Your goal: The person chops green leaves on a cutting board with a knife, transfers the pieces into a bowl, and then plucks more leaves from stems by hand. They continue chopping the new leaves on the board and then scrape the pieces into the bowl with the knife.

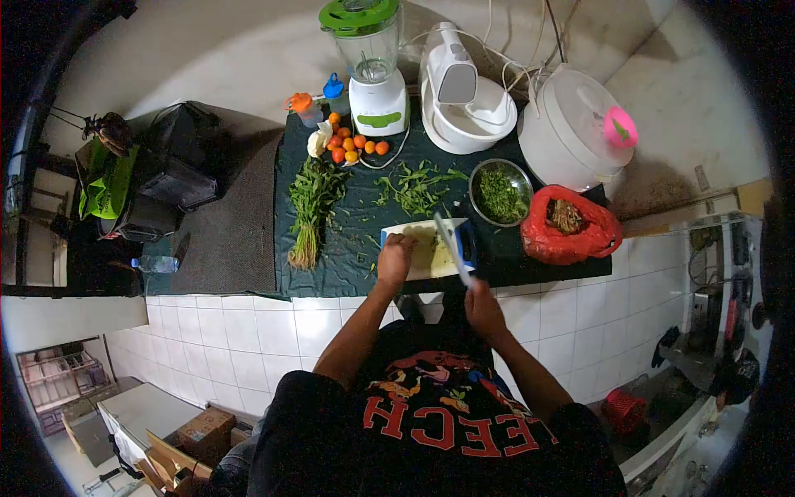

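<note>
A pale cutting board with blue ends [426, 258] lies at the front edge of the dark green cloth, with small green bits on it. My left hand [395, 258] rests closed on the board's left part; what its fingers hold, if anything, is too small to make out. In my right hand [484, 308] is a knife [450, 246], its blade slanting up and left over the board's right part. Loose green leaves [420, 188] lie behind the board. A metal bowl of chopped greens [501, 192] stands behind and right of it.
A bundle of greens [310, 214] lies left, with small tomatoes [358, 142] behind it. At the back stand a blender [378, 103], a white mixer [469, 108] and a large white lidded container [571, 128]. A red plastic bag [551, 241] sits at the right.
</note>
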Available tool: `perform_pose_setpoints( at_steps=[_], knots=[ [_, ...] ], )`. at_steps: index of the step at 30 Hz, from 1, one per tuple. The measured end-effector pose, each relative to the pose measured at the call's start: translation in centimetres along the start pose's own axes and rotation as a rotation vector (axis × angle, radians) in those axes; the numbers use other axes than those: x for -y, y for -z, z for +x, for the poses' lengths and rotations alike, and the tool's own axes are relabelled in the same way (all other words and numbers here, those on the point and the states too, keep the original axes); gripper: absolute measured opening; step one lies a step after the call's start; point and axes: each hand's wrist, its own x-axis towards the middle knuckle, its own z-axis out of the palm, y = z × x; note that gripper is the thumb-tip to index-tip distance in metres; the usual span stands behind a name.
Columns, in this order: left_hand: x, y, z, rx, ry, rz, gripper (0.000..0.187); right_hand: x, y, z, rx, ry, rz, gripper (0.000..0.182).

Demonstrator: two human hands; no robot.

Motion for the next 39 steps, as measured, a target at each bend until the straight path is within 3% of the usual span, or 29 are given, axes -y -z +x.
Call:
perform_pose_setpoints(
  at_steps=[1, 2, 5, 9, 11, 12, 14, 21, 23, 29, 30, 32, 35, 39],
  knots=[
    [0.1, -0.1, 0.0, -0.016, 0.034, -0.015, 0.014, 0.5, -0.4, -0.7, 0.019, 0.03, 0.082, 0.036],
    [0.3, -0.2, 0.0, -0.016, 0.034, -0.015, 0.014, 0.7, -0.6, -1.2, 0.019, 0.164, -0.108, 0.038],
    [0.4, -0.5, 0.3, -0.022, -0.084, 0.058, 0.016, 1.2, -2.8, -3.0, 0.204, 0.004, -0.143, 0.035],
    [-0.1, -0.8, 0.0, -0.016, -0.092, 0.068, 0.02, 1.2, -2.4, -2.0, 0.038, 0.255, -0.343, 0.036],
    [0.1, -1.1, -0.2, 0.006, -0.091, 0.068, 0.021, 1.5, -2.8, -1.6, 0.079, 0.022, -0.18, 0.043],
    [-0.1, -1.2, -0.2, 0.014, -0.104, 0.047, 0.02, 1.8, -2.6, -1.1, 0.079, 0.023, -0.179, 0.043],
    [0.1, -1.7, -0.1, 0.017, -0.117, 0.026, 0.019, 2.5, -1.3, 0.3, 0.293, -0.292, 0.079, 0.052],
    [0.5, -3.2, -0.1, 0.01, -0.155, 0.116, 0.019, 4.2, -0.4, 0.1, 0.348, -0.285, 0.219, 0.061],
    [0.5, -3.1, -0.4, 0.036, -0.128, 0.115, 0.019, 4.8, -0.5, -0.6, 0.251, -0.172, 0.159, 0.06],
    [0.5, -2.6, -0.4, -0.021, -0.223, 0.101, 0.027, 5.2, -1.7, -1.4, 0.29, -0.237, 0.193, 0.062],
    [0.7, -2.4, -0.4, 0.046, -0.222, 0.13, 0.028, 5.0, -2.3, -1.4, 0.29, -0.241, 0.193, 0.062],
    [0.5, -2.4, -0.5, 0.117, -0.221, 0.158, 0.03, 4.5, -3.6, -1.4, 0.14, -0.016, 0.08, 0.062],
    [0.0, -2.3, -0.7, 0.122, -0.117, 0.105, 0.034, 4.5, -3.3, 0.6, 0.282, -0.143, 0.134, 0.062],
    [0.1, -2.2, 0.0, 0.026, -0.06, 0.072, 0.036, 5.1, -2.9, 1.5, 0.241, -0.211, 0.132, 0.062]
  ],
)
